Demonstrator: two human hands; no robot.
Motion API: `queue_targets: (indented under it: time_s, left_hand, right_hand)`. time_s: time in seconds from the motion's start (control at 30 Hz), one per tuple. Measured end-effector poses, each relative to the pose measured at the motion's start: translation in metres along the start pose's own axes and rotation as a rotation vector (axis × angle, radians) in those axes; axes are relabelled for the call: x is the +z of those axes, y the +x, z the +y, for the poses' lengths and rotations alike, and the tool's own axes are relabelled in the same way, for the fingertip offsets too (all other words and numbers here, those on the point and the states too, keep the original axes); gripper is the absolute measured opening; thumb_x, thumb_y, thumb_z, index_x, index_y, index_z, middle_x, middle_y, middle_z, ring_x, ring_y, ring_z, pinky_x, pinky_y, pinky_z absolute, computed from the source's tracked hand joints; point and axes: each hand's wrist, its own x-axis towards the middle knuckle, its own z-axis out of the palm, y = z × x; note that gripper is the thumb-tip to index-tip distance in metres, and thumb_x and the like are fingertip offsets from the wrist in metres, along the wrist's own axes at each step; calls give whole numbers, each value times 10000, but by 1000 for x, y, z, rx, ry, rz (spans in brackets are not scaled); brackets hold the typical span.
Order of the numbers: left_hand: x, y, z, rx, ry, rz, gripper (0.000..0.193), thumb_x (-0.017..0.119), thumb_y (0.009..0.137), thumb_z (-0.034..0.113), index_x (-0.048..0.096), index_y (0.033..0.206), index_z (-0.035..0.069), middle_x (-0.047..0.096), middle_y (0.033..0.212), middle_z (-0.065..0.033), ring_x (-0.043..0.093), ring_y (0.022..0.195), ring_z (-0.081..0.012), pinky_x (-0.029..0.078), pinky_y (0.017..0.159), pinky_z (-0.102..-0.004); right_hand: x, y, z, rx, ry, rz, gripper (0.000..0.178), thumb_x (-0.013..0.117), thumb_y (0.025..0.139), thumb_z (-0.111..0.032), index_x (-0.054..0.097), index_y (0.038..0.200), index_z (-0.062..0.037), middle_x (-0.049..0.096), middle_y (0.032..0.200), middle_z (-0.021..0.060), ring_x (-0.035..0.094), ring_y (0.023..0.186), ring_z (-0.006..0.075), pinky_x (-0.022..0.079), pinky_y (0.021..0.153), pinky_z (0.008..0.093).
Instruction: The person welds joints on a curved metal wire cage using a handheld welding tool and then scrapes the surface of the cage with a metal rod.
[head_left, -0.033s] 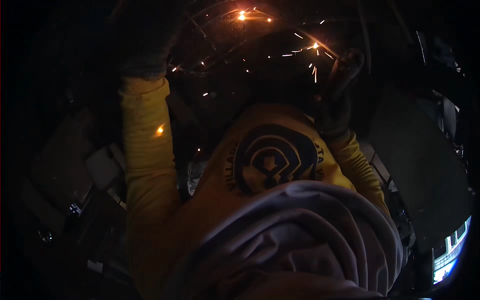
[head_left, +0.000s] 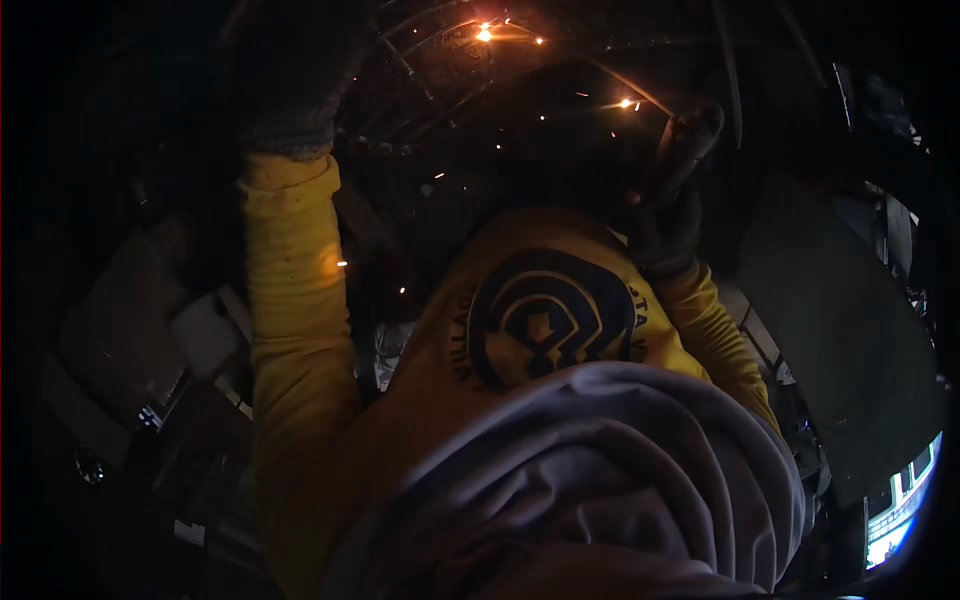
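Hot sparks (head_left: 342,264) could burn the yellow sleeve (head_left: 290,300).
One shines at its edge, so the cloth might scorch. The right hand (head_left: 668,235), in a dark glove, seems closed around a thick, dark handle (head_left: 682,150). A thin, straight, orange-lit rod (head_left: 640,85) pokes from the handle's top end. The left hand (head_left: 290,100) is too dark to tell its fingers. Beyond, a spot (head_left: 484,33) glows.

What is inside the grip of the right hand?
The right hand grips a thick, dark tool. Its upper part shows above the hand, with a thin rod extending from its end. The part inside the grip is covered; its shape cannot be seen.
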Motion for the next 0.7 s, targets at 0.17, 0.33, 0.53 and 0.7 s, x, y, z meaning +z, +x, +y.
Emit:
queue_targets:
  time_s: [0.17, 0.33, 0.53, 0.7]
  left_hand:
    - [-1, 7, 8, -221, -85, -181, 265, 604, 988, 218, 642, 1132, -2, 619, 1019, -211, 615, 896, -332, 500, 774, -418]
    - [1, -1, 0, -303, -41, -256, 322, 591, 996, 286, 552, 859, -3, 474, 726, -175, 457, 626, -289, 393, 596, -422]
    - [-5, -1, 7, -306, -23, -194, 378, 581, 1004, 330, 523, 818, 7, 456, 692, -167, 438, 603, -287, 388, 566, -415]
    - [6, 4, 6, -333, -57, -226, 350, 582, 1003, 329, 554, 855, 13, 500, 736, -167, 476, 649, -294, 412, 603, -409]
  right_hand:
    - [3, -17, 2, 98, -164, 11, 640, 549, 944, -282, 412, 1476, 46, 508, 1364, 288, 492, 1293, 414, 360, 1094, 423]
    - [4, -19, 5, 203, 77, 68, 622, 687, 858, -334, 526, 1301, 72, 675, 1090, 220, 695, 985, 368, 522, 881, 378]
    - [1, -19, 9, 228, 89, 41, 538, 742, 840, -329, 567, 1188, 42, 718, 916, 166, 732, 840, 312, 553, 772, 361]
    - [5, -16, 3, 238, 74, 79, 487, 747, 852, -313, 575, 1153, 29, 724, 861, 130, 731, 760, 288, 558, 732, 350]
